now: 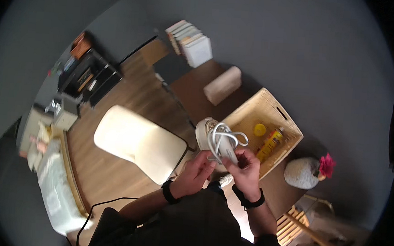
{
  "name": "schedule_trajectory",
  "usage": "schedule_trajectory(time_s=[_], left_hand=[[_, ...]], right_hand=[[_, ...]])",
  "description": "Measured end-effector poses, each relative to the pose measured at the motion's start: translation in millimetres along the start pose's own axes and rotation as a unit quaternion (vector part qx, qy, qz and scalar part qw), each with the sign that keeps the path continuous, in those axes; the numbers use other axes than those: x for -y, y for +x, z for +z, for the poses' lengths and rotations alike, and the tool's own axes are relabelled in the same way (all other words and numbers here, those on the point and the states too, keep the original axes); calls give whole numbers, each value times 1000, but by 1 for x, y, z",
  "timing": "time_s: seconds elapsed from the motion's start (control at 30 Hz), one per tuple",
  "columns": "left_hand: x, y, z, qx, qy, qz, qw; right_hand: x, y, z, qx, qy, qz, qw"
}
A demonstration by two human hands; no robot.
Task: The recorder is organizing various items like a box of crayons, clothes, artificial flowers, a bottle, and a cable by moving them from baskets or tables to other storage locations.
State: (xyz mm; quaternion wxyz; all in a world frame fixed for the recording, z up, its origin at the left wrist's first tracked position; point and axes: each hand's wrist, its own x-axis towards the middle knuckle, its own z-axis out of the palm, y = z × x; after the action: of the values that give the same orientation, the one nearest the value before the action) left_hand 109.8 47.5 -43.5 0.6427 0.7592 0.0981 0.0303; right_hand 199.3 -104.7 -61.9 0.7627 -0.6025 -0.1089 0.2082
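Observation:
A white power strip (228,151), or a device of that long shape, is held in front of my body with its white cord (215,132) looped over it. My right hand (247,174) is closed around the near end of the white body. The fingers of my left hand (194,172) are pinched together at the cord, low on its left side. A round whitish object (202,131) shows just behind the loops; its kind is unclear. Right beside my right hand stands a woven basket (290,118), holding a yellow tube or can (270,145) and a yellow round lid (260,129).
The basket rests on a brown table (195,84), with a beige block-like object (223,85) and several books (191,42) beyond. A grey vase (301,173) with a red flower stands right of it. To the left are a cream chair (138,139) and a bed (57,191).

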Motion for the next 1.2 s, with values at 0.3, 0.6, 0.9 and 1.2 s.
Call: schedule_trajectory(time_s=[0.3, 0.6, 0.9, 1.2], left_hand=[[27, -144, -84, -94, -3, -180, 979], [104, -391, -173, -247, -213, -197, 925], [145, -612, -221, -505, -332, -140, 785], [205, -703, -262, -691, -405, 9, 598]], right_hand=[[-40, -60, 126, 234, -190, -30, 953], [-126, -198, 305, 458, -256, -19, 851], [-187, -336, 488, 688, -259, -80, 674], [-253, -436, 626, 809, -257, -156, 505]])
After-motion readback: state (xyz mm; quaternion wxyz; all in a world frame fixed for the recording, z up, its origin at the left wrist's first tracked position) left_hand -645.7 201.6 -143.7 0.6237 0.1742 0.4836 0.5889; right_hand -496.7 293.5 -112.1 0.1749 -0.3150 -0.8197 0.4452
